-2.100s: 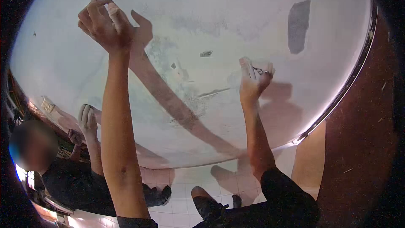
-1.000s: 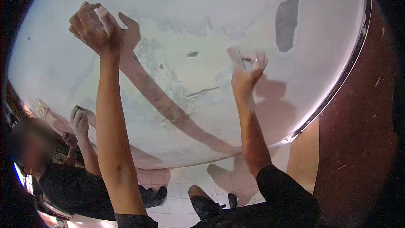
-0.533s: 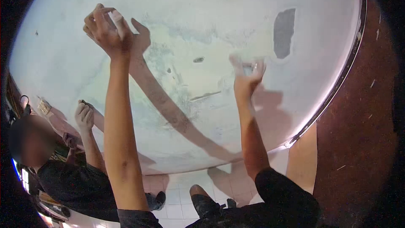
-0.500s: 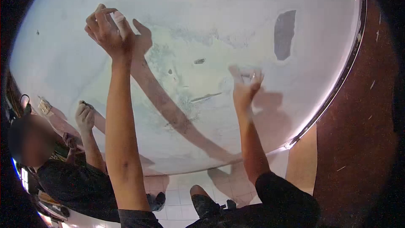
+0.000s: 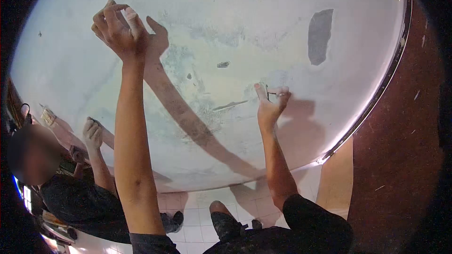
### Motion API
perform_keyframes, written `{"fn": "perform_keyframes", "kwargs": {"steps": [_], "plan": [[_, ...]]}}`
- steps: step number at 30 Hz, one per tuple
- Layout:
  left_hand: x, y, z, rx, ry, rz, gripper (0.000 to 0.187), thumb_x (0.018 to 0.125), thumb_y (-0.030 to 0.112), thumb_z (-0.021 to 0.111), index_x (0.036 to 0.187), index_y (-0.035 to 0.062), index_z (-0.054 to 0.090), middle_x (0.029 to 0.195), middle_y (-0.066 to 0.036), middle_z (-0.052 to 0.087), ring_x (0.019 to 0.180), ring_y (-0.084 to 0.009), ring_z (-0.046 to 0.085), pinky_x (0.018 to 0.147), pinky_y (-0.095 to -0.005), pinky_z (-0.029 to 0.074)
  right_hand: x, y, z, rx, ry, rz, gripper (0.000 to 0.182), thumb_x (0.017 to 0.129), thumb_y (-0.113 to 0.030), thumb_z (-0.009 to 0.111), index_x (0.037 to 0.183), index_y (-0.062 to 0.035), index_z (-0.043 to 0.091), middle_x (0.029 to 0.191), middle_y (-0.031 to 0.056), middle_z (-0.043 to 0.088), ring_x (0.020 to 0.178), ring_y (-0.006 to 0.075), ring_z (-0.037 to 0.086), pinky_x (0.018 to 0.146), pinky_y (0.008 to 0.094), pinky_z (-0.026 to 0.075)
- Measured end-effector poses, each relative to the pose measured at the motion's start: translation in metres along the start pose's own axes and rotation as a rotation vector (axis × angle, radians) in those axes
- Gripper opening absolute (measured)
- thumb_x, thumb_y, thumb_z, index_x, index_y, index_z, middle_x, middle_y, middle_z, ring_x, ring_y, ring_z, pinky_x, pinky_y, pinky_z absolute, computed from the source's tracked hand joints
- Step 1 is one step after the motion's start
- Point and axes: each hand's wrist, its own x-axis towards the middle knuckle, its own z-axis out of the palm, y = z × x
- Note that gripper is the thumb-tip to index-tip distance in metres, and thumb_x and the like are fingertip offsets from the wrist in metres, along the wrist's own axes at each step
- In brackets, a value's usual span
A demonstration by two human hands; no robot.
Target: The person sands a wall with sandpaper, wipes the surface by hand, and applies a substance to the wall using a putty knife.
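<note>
A white wall [image 5: 235, 14] with patchy, worn paint fills most of the frame. In the upper left, the left hand [image 5: 120, 30] is raised against it, the fingers curled into a loose fist; whether anything is grasped there cannot be told. Right of centre, the right hand [image 5: 270, 103] is pressed to the wall, its grip clenched on a small dark tool [image 5: 272, 95], too small to be identified. A grey patch [image 5: 320, 35] is seen at the upper right. At the lower left, another person's hand [image 5: 92, 134] is held against the same wall.
</note>
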Motion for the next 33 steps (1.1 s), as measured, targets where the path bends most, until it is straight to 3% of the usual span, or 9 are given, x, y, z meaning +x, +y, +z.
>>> {"fn": "perform_keyframes", "kwargs": {"steps": [3,6,10,13,19,23,26,28,33], "plan": [[0.001,0.002,-0.001,0.002,-0.027,-0.016,0.030,0.089,0.034,0.050,0.091,0.0056,0.061,0.104,-0.013,0.060,0.101,-0.0281,0.049,0.092,-0.0419,0.033,0.021,-0.016,-0.001,0.033,-0.020,0.067,0.039,0.066,-0.018,0.088,0.075,0.0006,0.056,0.084,0.0086,0.049,0.086,0.0268,0.045,0.079,0.0402,0.037],[-0.001,0.001,0.000,0.016,0.005,0.005,0.031,0.089,0.034,0.049,0.089,0.0056,0.061,0.102,-0.013,0.060,0.100,-0.0280,0.049,0.092,-0.0418,0.033,0.042,-0.031,0.002,0.084,-0.042,0.083,0.037,0.065,-0.022,0.087,0.069,-0.0041,0.055,0.085,0.0111,0.052,0.089,0.0338,0.047,0.080,0.0453,0.036],[0.001,-0.007,0.000,0.008,-0.004,0.008,0.029,0.088,0.032,0.049,0.087,0.0056,0.060,0.101,-0.013,0.061,0.100,-0.0275,0.049,0.092,-0.0419,0.033,0.019,-0.006,0.005,0.051,-0.037,-0.011,0.040,0.067,-0.022,0.086,0.067,-0.0052,0.050,0.086,0.0098,0.052,0.092,0.0317,0.047,0.079,0.0443,0.036],[0.002,0.004,-0.003,-0.006,0.000,-0.018,0.028,0.088,0.031,0.048,0.088,0.0058,0.061,0.097,-0.010,0.061,0.101,-0.0257,0.048,0.091,-0.0409,0.033,0.000,-0.006,-0.001,0.173,-0.060,0.203,0.035,0.072,-0.015,0.084,0.074,-0.0024,0.051,0.086,0.0042,0.047,0.082,0.0218,0.044,0.078,0.0356,0.039],[-0.002,-0.005,0.000,0.024,-0.009,0.025,0.029,0.089,0.031,0.047,0.091,0.0054,0.060,0.098,-0.010,0.062,0.101,-0.0265,0.048,0.092,-0.0416,0.032,0.041,-0.025,0.011,0.167,0.022,0.145,0.041,0.065,-0.017,0.088,0.071,-0.0057,0.048,0.083,0.0079,0.048,0.078,0.0262,0.045,0.079,0.0409,0.035],[-0.002,-0.011,0.001,0.086,-0.013,0.073,0.037,0.093,0.038,0.044,0.093,0.0044,0.060,0.100,-0.011,0.062,0.102,-0.0266,0.048,0.093,-0.0419,0.032,-0.004,0.000,0.009,0.276,0.076,0.219,0.041,0.063,-0.012,0.089,0.072,-0.0069,0.049,0.085,0.0097,0.047,0.082,0.0285,0.048,0.077,0.0419,0.039],[-0.002,-0.005,-0.001,0.080,-0.049,-0.002,0.046,0.095,0.046,0.040,0.098,0.0056,0.062,0.108,-0.012,0.064,0.107,-0.0287,0.049,0.093,-0.0442,0.032,0.010,-0.005,0.013,0.108,0.180,-0.143,0.039,0.068,-0.011,0.086,0.077,-0.0037,0.049,0.083,0.0059,0.048,0.079,0.0216,0.045,0.072,0.0341,0.040],[0.002,-0.002,-0.001,0.043,-0.017,0.002,0.039,0.093,0.039,0.045,0.090,0.0041,0.062,0.100,-0.011,0.063,0.102,-0.0265,0.050,0.093,-0.0413,0.033,0.025,-0.024,0.013,0.230,0.107,0.121,0.039,0.068,-0.012,0.086,0.074,-0.0039,0.048,0.083,0.0054,0.047,0.079,0.0219,0.043,0.072,0.0352,0.037],[-0.002,-0.006,0.003,0.031,0.020,-0.013,0.039,0.093,0.039,0.046,0.088,0.0041,0.061,0.101,-0.012,0.062,0.103,-0.0265,0.049,0.093,-0.0414,0.033,0.016,-0.002,0.015,0.103,0.036,0.134,0.039,0.071,-0.014,0.084,0.068,-0.0042,0.046,0.080,0.0030,0.045,0.080,0.0200,0.040,0.074,0.0345,0.035]]}}
